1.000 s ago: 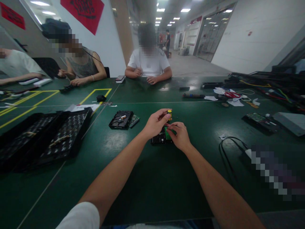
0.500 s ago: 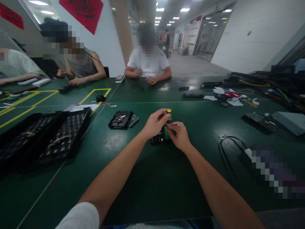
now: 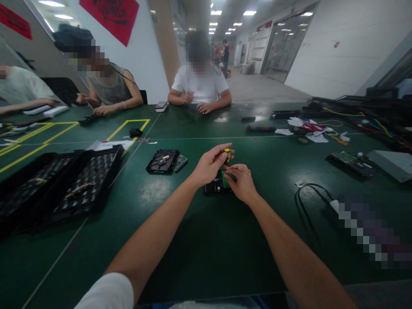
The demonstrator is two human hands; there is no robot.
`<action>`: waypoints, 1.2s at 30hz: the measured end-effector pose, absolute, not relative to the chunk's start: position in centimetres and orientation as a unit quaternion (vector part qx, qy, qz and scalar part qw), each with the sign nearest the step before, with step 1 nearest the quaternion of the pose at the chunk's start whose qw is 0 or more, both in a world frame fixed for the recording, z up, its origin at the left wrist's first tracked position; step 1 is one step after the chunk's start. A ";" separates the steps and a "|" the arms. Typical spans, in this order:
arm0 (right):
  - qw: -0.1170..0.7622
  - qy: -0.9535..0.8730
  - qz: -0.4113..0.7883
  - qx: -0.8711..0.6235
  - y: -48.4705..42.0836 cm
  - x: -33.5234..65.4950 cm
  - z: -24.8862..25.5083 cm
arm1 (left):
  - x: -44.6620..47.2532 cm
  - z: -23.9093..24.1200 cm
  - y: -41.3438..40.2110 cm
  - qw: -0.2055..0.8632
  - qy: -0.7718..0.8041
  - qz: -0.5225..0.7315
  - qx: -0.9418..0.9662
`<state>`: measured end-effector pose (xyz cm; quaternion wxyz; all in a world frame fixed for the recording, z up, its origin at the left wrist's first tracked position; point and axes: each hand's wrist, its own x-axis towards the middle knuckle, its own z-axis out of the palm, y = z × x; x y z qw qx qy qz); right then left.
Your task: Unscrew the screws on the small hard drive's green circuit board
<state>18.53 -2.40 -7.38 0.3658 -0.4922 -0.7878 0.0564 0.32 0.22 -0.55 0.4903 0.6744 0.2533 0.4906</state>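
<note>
My left hand (image 3: 209, 164) is closed around a small tool with a yellow cap (image 3: 227, 153), held upright over a black hard drive (image 3: 215, 186) with a green circuit board on the green table (image 3: 199, 240). My right hand (image 3: 240, 182) rests on the drive's right side, fingers pinched at the tool's lower end; what they grip is too small to make out. The hands cover most of the drive.
A second opened hard drive (image 3: 162, 161) lies to the left, black trays (image 3: 61, 184) further left. A black cable (image 3: 309, 206) lies at right, boards and wires (image 3: 354, 163) beyond. Three people sit across the table.
The yellow-capped tool in my left hand has tilted and risen slightly. My right hand stays on the drive.
</note>
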 end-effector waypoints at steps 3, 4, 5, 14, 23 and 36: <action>0.364 -0.789 0.055 -0.492 -2.5 18.5 -7.3 | 0.3 -0.6 0.3 0.487 0.249 0.485 0.683; 0.363 -0.790 0.055 -0.492 -2.5 18.5 -7.3 | 0.2 -0.7 0.3 0.483 0.249 0.483 0.687; 0.362 -0.790 0.054 -0.491 -2.5 18.6 -7.2 | 0.2 -0.7 0.4 0.476 0.250 0.483 0.691; 0.369 -0.787 0.056 -0.491 -2.3 18.5 -7.4 | 0.1 -0.4 0.1 0.286 0.312 0.482 0.767; 0.371 -0.788 0.049 -0.489 -2.1 18.3 -7.5 | 0.1 -0.5 0.2 0.352 0.279 0.484 0.751; 0.352 -0.798 0.034 -0.488 -2.5 18.2 -7.2 | 0.0 0.0 0.0 0.256 0.314 0.492 0.771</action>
